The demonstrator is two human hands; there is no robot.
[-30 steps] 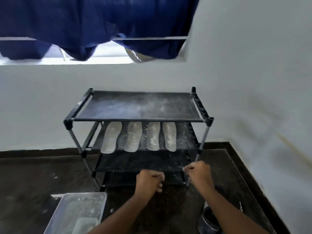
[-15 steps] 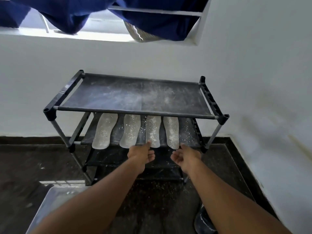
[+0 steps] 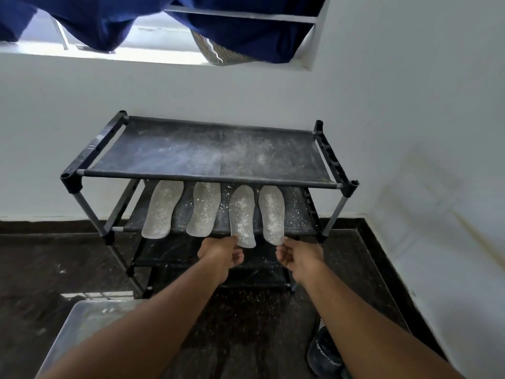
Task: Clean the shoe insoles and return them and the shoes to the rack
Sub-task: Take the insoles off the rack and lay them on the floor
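Shoe rack (image 3: 345,187), second shelf: four powder-dusted insoles, heels overhanging for easy grasp. Left hand (image 3: 222,254) pinches third insole (image 3: 241,214); right hand (image 3: 296,255) pinches fourth insole (image 3: 272,213). Shoe (image 3: 325,354) on floor.

Both bare forearms reach forward side by side, the left hand (image 3: 222,254) curled with its thumb and fingers pinching the near end of the third insole (image 3: 242,216), the right hand (image 3: 296,255) likewise curled and pinching the near end of the fourth insole (image 3: 272,214).
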